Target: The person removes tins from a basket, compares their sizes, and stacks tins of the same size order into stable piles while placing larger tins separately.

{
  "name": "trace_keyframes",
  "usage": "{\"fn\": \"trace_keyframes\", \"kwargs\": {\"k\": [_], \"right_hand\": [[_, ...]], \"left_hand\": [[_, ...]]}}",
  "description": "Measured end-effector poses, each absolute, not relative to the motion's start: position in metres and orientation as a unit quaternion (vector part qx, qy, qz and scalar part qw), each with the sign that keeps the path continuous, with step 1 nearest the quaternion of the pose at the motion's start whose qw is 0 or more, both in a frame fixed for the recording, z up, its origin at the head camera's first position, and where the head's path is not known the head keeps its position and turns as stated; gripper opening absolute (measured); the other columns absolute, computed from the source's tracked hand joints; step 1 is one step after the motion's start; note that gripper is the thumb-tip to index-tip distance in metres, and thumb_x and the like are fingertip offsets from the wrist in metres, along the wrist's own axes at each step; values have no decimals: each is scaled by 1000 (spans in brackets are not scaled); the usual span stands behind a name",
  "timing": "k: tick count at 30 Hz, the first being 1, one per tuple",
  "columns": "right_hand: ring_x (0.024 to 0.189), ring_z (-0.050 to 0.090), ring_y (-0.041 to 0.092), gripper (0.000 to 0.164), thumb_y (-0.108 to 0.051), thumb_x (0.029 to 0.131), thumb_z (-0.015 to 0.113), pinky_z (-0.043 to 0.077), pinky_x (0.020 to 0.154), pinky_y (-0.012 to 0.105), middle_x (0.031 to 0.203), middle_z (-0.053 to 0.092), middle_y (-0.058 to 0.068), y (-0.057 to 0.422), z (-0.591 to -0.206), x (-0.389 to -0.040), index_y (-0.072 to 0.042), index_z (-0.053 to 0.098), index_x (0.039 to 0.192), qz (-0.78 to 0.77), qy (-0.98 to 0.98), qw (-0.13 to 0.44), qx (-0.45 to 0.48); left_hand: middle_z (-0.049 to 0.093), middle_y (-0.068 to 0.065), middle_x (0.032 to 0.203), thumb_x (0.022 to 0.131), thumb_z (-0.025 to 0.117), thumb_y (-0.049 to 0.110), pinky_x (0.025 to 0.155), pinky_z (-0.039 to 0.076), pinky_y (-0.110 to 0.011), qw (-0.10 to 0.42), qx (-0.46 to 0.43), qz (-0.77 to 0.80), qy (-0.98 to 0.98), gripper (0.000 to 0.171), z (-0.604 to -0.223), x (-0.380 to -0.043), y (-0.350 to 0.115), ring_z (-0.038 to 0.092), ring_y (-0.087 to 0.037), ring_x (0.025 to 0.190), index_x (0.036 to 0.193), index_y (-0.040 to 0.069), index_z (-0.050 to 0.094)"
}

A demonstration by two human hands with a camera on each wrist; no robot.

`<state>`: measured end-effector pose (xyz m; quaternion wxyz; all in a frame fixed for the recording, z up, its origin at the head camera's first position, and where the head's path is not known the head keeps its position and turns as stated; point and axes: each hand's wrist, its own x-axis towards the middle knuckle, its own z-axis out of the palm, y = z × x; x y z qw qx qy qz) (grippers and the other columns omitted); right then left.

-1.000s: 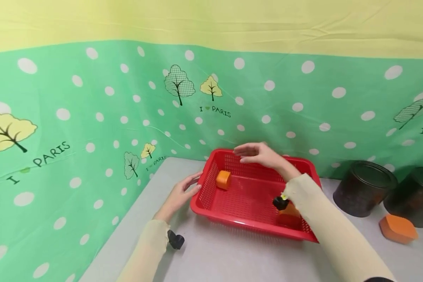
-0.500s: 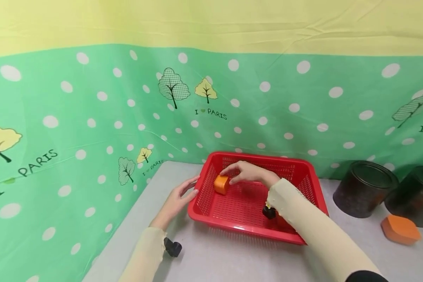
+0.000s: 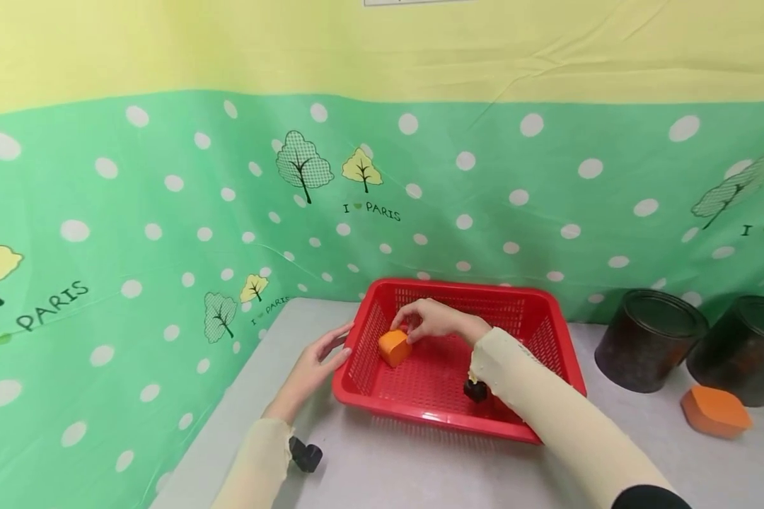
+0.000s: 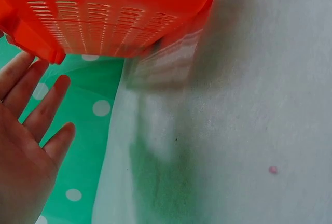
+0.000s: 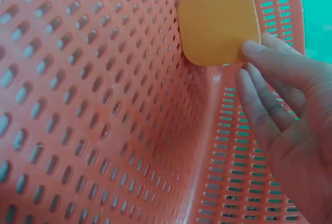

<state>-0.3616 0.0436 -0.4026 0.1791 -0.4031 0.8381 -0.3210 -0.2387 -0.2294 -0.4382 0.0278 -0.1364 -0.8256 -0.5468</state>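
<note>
While the right hand pinches an orange block between thumb and fingertips inside the red basket, near its left end, the left hand is at that end outside, fingers loosely spread; whether they touch it, I cannot tell. Another block sits on the table before two dark cans.

The cloth is showing yellow above and white-dotted green with printed trees below. The basket is showing red, the blocks orange. The cans are looking black, the table pale grey, the sleeves cream.
</note>
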Motion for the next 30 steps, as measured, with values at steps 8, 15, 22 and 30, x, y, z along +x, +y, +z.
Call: {"fn": "trace_keyframes", "kwargs": {"k": [8, 15, 22, 30], "right_hand": [[102, 66, 18, 28, -16, 94, 69, 57, 91, 29, 116, 73, 6, 55, -402, -360, -7, 71, 120, -337, 841, 221, -360], [103, 70, 23, 33, -17, 101, 58, 60, 92, 37, 115, 71, 15, 62, -411, -364, 4, 64, 126, -357, 833, 287, -311], [100, 63, 12, 52, -28, 87, 77, 55, 96, 32, 120, 70, 4, 60, -410, -362, -6, 63, 132, -323, 850, 272, -313], [107, 59, 18, 61, -21, 79, 85, 52, 98, 31, 120, 64, 6, 48, -405, -355, -6, 58, 130, -281, 856, 258, -348]], "left_hand": [[47, -11, 154, 98, 64, 24, 115, 37, -59, 34, -128, -541, -831, 53, -438, -237, -229, 46, -36, 141, 148, 16, 49], [48, -12, 154, 98, 64, 23, 114, 38, -58, 30, -126, -540, -832, 53, -439, -238, -228, 46, -36, 141, 148, 15, 48], [48, -11, 154, 98, 64, 26, 117, 34, -59, 29, -124, -537, -834, 53, -438, -238, -227, 45, -36, 142, 148, 16, 49], [48, -11, 153, 98, 64, 25, 116, 36, -58, 27, -121, -536, -835, 53, -436, -237, -229, 45, -37, 142, 148, 16, 49]]}}
